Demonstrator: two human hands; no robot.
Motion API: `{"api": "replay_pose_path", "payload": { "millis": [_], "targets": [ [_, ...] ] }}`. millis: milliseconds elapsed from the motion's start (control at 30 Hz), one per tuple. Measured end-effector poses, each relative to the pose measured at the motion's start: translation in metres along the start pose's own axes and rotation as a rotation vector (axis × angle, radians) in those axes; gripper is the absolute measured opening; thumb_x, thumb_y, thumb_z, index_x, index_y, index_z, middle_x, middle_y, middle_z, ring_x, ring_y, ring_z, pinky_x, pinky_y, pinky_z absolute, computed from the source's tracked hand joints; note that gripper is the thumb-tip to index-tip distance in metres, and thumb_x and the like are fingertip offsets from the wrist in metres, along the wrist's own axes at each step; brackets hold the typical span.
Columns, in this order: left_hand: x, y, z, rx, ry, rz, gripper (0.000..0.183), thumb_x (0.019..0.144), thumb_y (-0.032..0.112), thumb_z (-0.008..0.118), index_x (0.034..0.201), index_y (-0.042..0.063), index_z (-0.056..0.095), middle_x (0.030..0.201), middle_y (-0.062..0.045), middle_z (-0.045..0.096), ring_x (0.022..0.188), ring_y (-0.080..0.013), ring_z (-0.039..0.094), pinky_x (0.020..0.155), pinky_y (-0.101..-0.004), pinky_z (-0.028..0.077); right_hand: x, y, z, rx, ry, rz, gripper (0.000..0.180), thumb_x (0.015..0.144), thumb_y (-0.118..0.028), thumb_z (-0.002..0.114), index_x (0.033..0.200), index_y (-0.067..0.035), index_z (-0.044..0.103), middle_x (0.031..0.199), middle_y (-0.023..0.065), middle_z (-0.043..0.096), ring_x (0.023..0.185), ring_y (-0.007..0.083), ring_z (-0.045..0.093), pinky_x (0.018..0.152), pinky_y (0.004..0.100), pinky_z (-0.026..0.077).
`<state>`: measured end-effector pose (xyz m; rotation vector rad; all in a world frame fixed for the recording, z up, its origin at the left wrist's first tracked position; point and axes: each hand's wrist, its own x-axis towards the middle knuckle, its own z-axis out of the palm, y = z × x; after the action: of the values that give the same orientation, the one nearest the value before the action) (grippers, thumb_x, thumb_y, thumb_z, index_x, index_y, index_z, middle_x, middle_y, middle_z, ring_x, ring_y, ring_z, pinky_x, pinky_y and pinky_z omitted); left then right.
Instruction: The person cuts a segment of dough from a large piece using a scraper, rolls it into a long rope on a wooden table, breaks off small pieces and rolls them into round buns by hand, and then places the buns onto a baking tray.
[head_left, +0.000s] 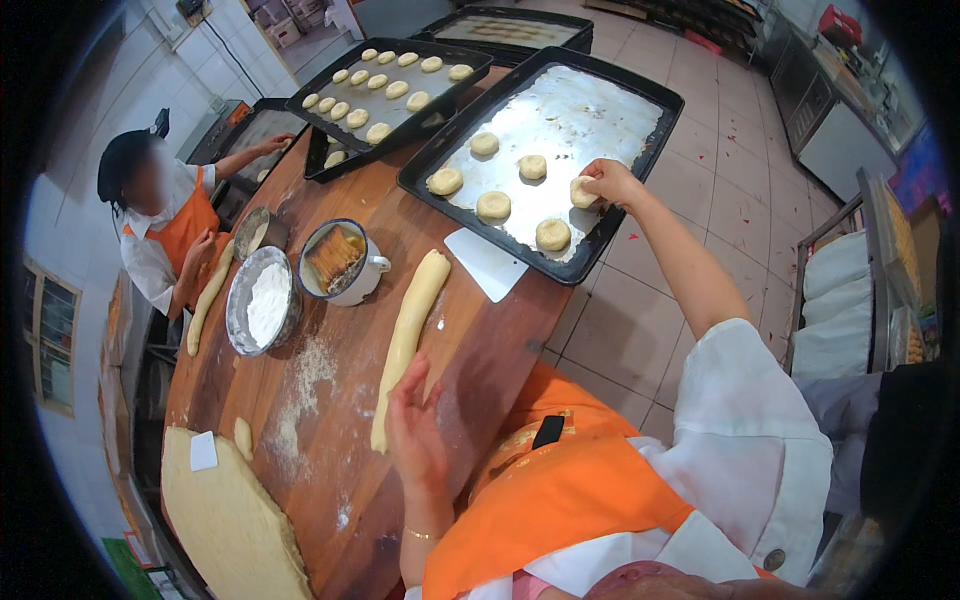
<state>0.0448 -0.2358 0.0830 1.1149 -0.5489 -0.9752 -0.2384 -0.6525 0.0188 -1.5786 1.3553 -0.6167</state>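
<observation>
My right hand (611, 184) is over the right side of a black baking tray (424, 184), its fingers gripping a round dough piece (582, 193) at the tray's surface. Several other flattened dough rounds (493, 205) lie on the tray's shiny liner. My left hand (418, 424) is raised with its fingers apart beside the near end of a long dough roll (409, 330) on the wooden table; whether it touches the roll is unclear. A white plastic scraper (487, 266) lies partly under the tray's near edge.
A bowl of flour (264, 300), an enamel mug with a brush (345, 262) and a metal tin (259, 232) stand mid-table. A dough sheet (225, 517) bears a white scraper (203, 451). Beyond are filled trays (390, 82). A co-worker (172, 202) stands across, near another dough roll (210, 300).
</observation>
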Motion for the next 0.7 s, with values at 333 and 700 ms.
{"api": "replay_pose_path", "payload": {
  "millis": [333, 700],
  "targets": [
    [-0.021, 0.0, -0.048, -0.015, 0.216, 0.064, 0.049, 0.107, 0.039, 0.031, 0.124, 0.003, 0.06, 0.134, -0.014, 0.059, 0.128, -0.0241, 0.051, 0.105, -0.0424, 0.039, -0.006, -0.005, 0.006, -0.573, 0.253, -0.324, 0.033, 0.085, -0.013, 0.063, 0.117, -0.008, 0.068, 0.115, 0.0236, 0.065, 0.107, 0.0381, 0.062, 0.095, 0.0415, 0.049],
    [-0.065, -0.01, -0.098, 0.028, 0.505, 0.198, 0.03, 0.105, 0.024, 0.047, 0.116, 0.0, 0.061, 0.116, -0.012, 0.064, 0.11, -0.0227, 0.06, 0.09, -0.035, 0.047, -0.049, -0.019, 0.015, -0.808, 0.186, -0.514, 0.061, 0.077, -0.023, 0.078, 0.133, -0.007, 0.058, 0.131, 0.0213, 0.055, 0.121, 0.0394, 0.052, 0.107, 0.044, 0.042]
  ]
}}
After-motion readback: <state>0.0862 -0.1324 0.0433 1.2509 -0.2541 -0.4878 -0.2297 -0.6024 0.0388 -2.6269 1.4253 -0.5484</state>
